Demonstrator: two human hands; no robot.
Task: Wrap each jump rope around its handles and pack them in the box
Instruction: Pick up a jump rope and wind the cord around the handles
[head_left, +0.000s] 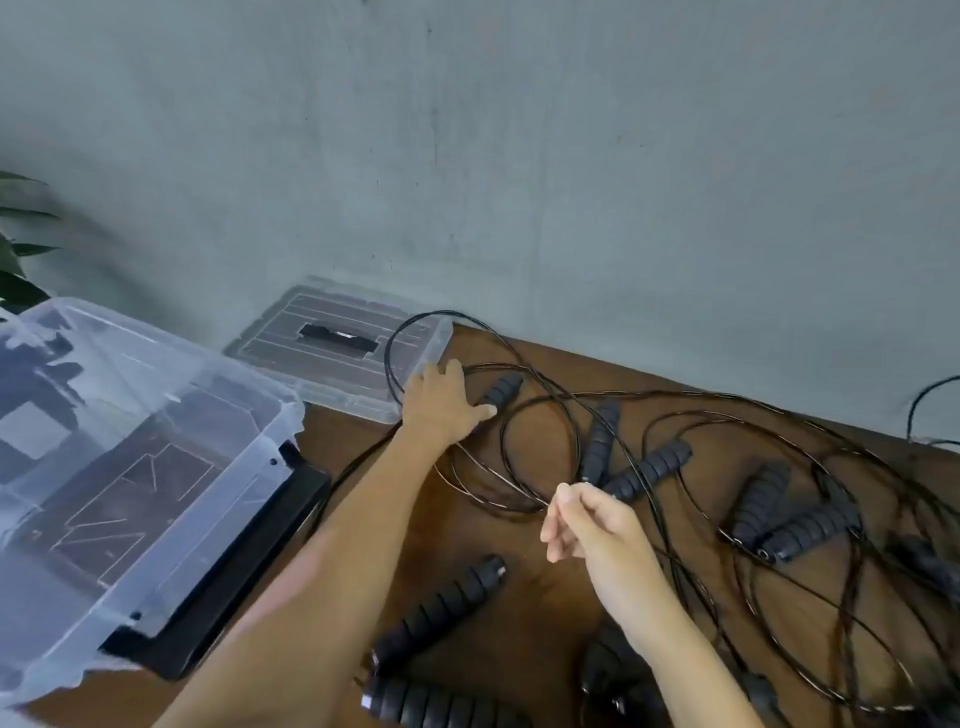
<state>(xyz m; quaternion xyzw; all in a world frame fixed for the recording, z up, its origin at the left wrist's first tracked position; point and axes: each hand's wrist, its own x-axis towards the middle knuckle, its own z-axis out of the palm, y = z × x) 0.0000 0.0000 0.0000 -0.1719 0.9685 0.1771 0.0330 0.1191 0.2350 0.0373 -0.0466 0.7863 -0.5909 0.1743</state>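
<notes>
Several black jump ropes lie tangled on the brown table (540, 587), their thin cords (727, 421) looping over ribbed black handles. My left hand (441, 400) reaches far forward and closes on one handle (501, 391) near the box lid. My right hand (587, 525) pinches a cord (540, 496) between thumb and fingers at the middle of the table. Another handle (441, 608) lies loose near my left forearm. The clear plastic box (223, 462) stands at the left, with no rope visible inside it.
The box's clear lid (337, 348) lies flat at the back, against the grey wall (519, 156). A black slab (249, 571) pokes out from under the box. More handles (649, 470) (800, 530) and cords cover the right side. Plant leaves (21, 249) show at far left.
</notes>
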